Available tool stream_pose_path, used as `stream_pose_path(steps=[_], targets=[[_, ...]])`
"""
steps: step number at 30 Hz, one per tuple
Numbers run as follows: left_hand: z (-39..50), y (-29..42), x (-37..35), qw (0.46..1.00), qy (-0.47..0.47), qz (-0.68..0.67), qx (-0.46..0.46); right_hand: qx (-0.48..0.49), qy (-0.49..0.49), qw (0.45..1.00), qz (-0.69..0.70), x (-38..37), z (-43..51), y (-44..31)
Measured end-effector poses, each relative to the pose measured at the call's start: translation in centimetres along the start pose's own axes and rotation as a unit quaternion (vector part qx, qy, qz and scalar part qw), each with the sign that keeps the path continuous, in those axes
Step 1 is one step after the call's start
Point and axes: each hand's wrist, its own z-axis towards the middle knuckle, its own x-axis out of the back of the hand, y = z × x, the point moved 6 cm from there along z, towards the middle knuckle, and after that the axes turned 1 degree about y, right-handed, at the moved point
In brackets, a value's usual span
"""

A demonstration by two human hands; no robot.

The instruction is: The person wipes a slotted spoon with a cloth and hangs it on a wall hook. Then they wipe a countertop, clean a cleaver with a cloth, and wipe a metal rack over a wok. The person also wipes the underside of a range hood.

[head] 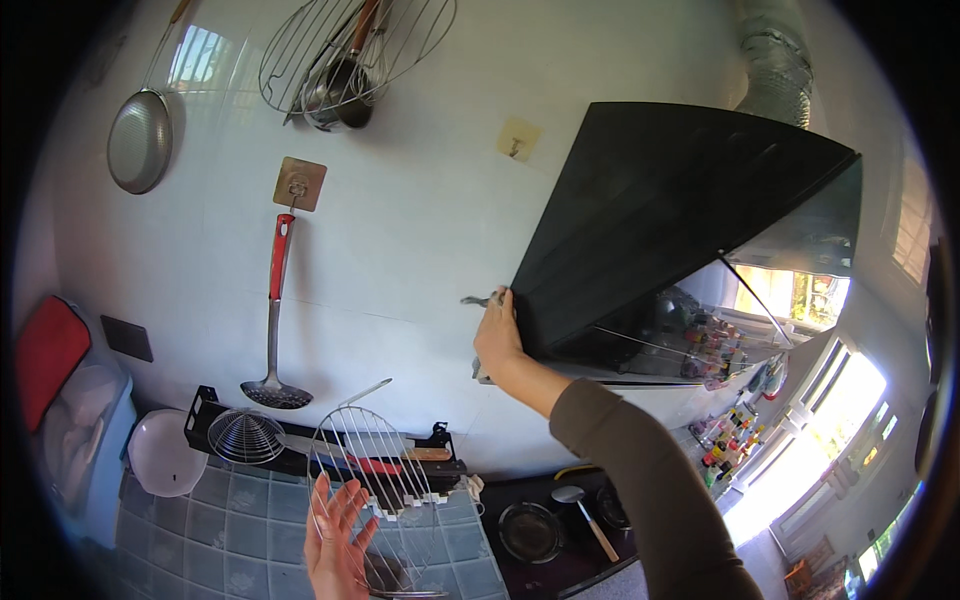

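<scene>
My left hand (337,536) holds an oval wire rack (390,465) upright above the tiled counter, with its fingers around the rack's side wires. Up at the wall, my right hand (501,330) reaches to the lower left corner of a black range hood (645,202); a bit of grey cloth (476,301) shows at its fingertips. Whether the fingers are closed on the cloth is hard to see. Left of that hand, a slotted skimmer with a red handle (280,259) hangs from an adhesive hook (298,184). A bare adhesive hook (518,139) is above the hand.
A black wall shelf (300,465) holds a wire strainer (246,436) and knives. A white bowl (168,453) is at its left. A stove (540,570) with a ladle (589,521) is below the hood. A round strainer (140,141) and more wire racks (281,56) hang above.
</scene>
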Motion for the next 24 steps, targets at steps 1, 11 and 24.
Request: stream_pose_path(steps=[1,11,24], targets=[[0.0,-0.1,-0.3,1.0,-0.004,-0.007,0.002,0.046,-0.001,0.999,0.016,1.1,-0.9,1.2],[-1.1,-0.4,-4.4,0.992,-0.089,-0.071,0.044,-0.305,0.102,0.947,0.001,11.4,-6.3,27.7],[-0.5,-0.5,-5.1,0.989,-0.096,-0.078,0.078,-0.396,0.264,0.875,-0.089,12.8,-16.1,32.4]])
